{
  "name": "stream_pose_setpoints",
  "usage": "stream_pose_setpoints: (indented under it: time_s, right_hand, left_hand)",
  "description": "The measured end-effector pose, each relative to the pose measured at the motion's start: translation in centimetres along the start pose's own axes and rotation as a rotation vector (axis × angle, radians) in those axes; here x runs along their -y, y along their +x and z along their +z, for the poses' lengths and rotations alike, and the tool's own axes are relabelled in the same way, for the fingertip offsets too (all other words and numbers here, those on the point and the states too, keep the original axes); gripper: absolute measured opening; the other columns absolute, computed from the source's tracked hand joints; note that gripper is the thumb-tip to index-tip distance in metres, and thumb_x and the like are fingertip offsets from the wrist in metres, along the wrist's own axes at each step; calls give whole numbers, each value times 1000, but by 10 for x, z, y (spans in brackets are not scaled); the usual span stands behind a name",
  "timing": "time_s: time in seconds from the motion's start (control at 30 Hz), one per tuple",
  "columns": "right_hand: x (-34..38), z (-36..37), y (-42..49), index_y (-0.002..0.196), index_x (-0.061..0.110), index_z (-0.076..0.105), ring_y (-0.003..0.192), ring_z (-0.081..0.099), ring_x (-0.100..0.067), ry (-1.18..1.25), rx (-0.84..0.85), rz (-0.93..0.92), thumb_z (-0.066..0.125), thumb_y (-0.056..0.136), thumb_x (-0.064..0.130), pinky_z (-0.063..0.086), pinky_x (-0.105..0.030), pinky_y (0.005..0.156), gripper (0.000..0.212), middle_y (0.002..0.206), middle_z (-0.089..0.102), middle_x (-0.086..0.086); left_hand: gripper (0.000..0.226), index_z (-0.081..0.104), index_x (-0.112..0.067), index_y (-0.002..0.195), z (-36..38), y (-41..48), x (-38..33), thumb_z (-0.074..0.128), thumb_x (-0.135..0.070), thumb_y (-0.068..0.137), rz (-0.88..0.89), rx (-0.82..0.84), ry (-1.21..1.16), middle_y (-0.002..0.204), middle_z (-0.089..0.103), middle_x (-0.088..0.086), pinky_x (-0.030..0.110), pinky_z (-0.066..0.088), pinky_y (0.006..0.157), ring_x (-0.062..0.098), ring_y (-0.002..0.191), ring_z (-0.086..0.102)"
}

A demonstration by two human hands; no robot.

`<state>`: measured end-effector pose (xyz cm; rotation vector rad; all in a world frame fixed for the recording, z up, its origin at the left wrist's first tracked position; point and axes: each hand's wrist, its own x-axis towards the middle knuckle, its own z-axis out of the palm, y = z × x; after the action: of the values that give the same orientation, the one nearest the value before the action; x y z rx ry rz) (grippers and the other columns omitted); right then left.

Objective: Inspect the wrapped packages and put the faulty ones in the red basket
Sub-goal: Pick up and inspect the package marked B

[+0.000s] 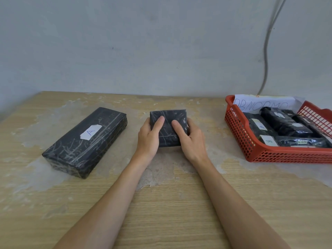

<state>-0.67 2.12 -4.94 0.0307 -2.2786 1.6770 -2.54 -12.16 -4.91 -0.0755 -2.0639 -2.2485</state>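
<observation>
A small square black wrapped package (168,115) rests on the wooden table at the centre. My left hand (149,137) grips its left side and my right hand (190,139) grips its right side, thumbs on top. No label shows on its top face. A long black wrapped package (86,141) with a white label marked "A" lies to the left, untouched. At the right stands the red basket (240,130), holding several black wrapped packages (283,126), some with white "B" labels.
A white paper sign (265,103) with handwriting leans inside the basket's back wall. A grey cable (266,51) hangs down the wall behind the basket. The table (161,212) meets the wall at the back; patchy white residue covers its surface.
</observation>
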Motion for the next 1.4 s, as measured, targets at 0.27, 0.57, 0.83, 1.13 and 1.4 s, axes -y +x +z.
stream_pose_setpoints:
  time_s: [0.27,0.57,0.83,1.13,1.4]
  right_hand:
    - [-4,3,2,143,23,60,101,77,-11,156,32,41,66,104,39,65,-40,81,42,114,79,4]
    - [-4,-1,6,157,30,47,109,77,-17,330,-10,113,71,103,32,63,-48,95,59,121,79,1]
    - [-6,-1,6,152,32,56,124,69,-6,335,-84,11,71,101,15,61,-41,97,56,141,66,15]
    - [2,-7,9,130,17,74,110,75,-33,497,-107,179,61,108,34,66,-39,68,31,125,73,-10]
    - [-4,1,7,144,35,53,131,59,-9,228,11,49,36,109,56,51,-48,114,44,131,61,8]
  left_hand:
    - [38,56,-15,134,-3,5,2,69,-28,101,-52,38,-97,125,74,4,35,59,92,16,111,74]
    - [69,38,-29,159,-3,5,4,73,-20,100,-12,101,-31,133,73,1,44,61,102,16,117,73]
    - [85,35,-42,162,-7,8,4,80,-18,95,-4,105,-47,136,68,-3,43,56,110,11,122,70]
    - [111,24,-46,165,-9,6,7,84,-66,74,94,163,135,167,36,-17,30,41,120,2,146,45]
    - [50,65,-51,116,-1,6,14,48,-86,84,69,123,99,137,59,5,50,43,118,20,130,56]
